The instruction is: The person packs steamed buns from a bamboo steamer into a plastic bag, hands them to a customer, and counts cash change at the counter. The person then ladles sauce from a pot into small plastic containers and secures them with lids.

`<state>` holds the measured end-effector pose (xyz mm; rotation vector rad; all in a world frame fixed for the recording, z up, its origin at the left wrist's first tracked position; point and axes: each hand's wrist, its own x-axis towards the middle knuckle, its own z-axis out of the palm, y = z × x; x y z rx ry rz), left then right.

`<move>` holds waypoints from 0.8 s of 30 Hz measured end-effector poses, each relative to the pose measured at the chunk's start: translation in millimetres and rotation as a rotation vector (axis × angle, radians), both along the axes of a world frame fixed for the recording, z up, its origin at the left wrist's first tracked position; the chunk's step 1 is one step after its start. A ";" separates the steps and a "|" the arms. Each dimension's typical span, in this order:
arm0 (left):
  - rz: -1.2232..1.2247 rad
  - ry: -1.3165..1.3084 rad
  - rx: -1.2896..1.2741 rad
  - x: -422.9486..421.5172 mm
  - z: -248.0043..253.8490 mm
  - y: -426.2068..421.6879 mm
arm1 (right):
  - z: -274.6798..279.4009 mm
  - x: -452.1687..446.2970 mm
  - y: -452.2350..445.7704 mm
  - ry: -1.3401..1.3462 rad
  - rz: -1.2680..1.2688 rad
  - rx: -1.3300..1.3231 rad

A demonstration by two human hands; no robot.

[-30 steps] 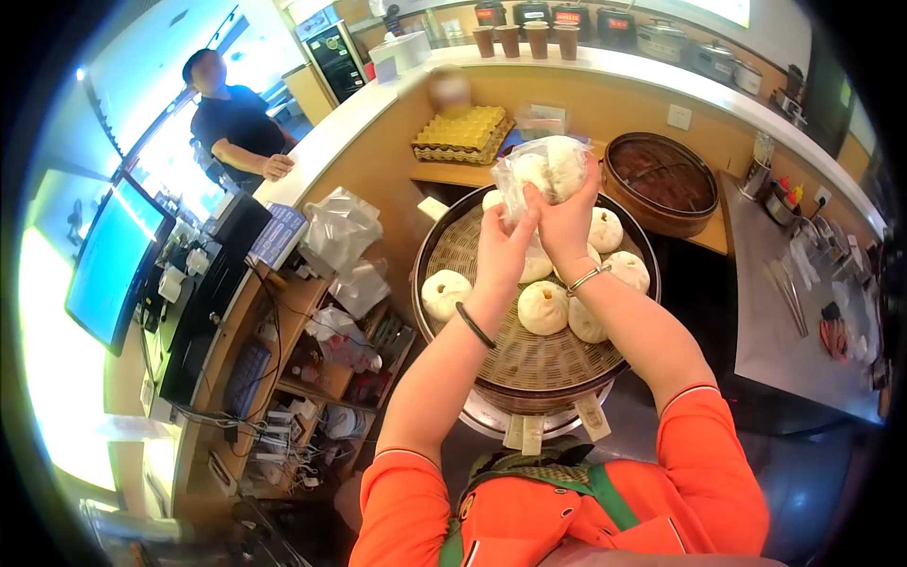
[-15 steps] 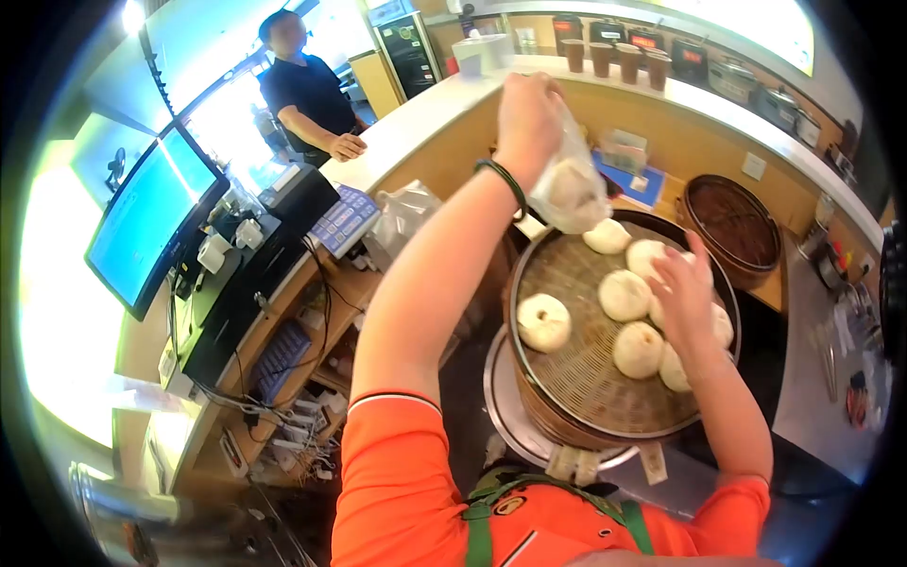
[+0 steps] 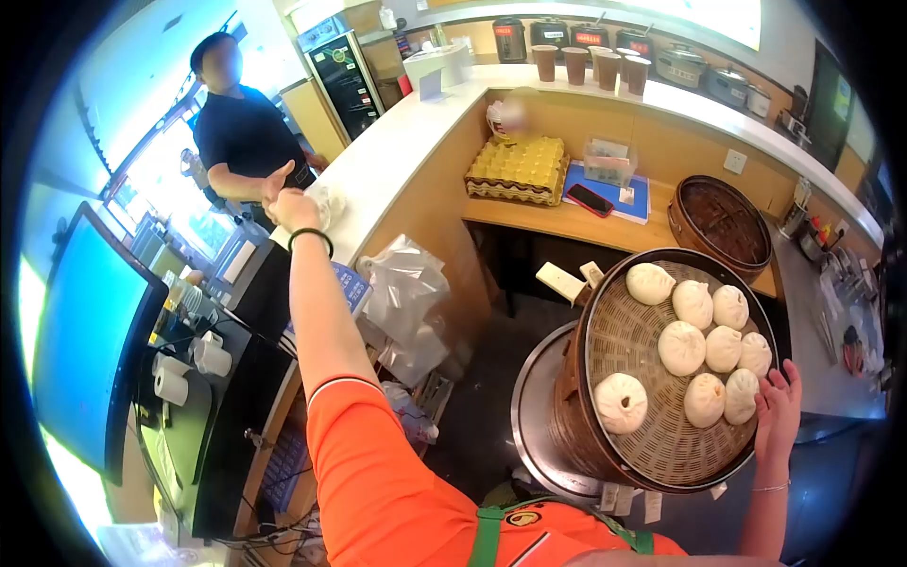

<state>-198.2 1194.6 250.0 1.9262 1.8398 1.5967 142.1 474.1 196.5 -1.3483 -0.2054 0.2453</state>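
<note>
My left hand (image 3: 299, 210) is stretched over the counter at the left, its fingers closed on a clear plastic bag (image 3: 331, 202), mostly hidden behind the hand. A person's hand (image 3: 274, 183) meets mine there; whether it grips the bag cannot be made out. At the lower right, my right hand (image 3: 779, 408) is empty, fingers apart, beside the rim of a round bamboo steamer (image 3: 578, 378). Several white buns (image 3: 682, 348) lie on the woven steamer base, most grouped at the upper and right side, and one bun (image 3: 621, 403) sits apart at the left.
Across the white counter (image 3: 416, 123) stands a person in dark clothes (image 3: 248, 132). Yellow egg trays (image 3: 518, 168), a phone (image 3: 590, 199) and a second steamer (image 3: 720, 222) are on the shelf behind. Brown cups (image 3: 576, 68) line the counter. A monitor (image 3: 90, 340) stands left.
My left hand has carried the bag leftward from above the steamer to the person at the counter. My right hand let go of the bag and has moved down to the steamer's right edge.
</note>
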 end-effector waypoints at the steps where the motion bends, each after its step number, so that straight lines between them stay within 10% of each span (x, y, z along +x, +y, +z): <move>1: 0.040 -0.056 0.193 -10.0 -11.8 -11.5 | -5.5 -0.9 -4.3 0.042 -0.016 -0.022; 11: 0.023 -0.145 -0.183 -48.8 2.6 -1.0 | -22.6 -11.4 -8.3 0.115 0.018 0.032; 16: -0.237 0.166 -0.192 -53.0 0.4 4.3 | -20.7 -15.3 -21.7 0.097 0.002 0.049; 17: -0.250 0.690 -0.036 -76.1 0.0 29.1 | -23.6 -16.2 -27.4 0.100 -0.008 0.042; 21: -0.361 1.078 0.098 -84.0 -28.8 85.8 | -7.7 -34.7 -35.1 0.160 -0.124 0.061; 23: -0.456 0.886 0.075 -75.2 -23.2 89.8 | -4.6 -34.3 -51.2 0.145 -0.146 0.077; 24: -0.619 0.361 -0.044 -60.5 -17.5 67.6 | -5.6 -31.6 -62.1 0.145 -0.164 0.075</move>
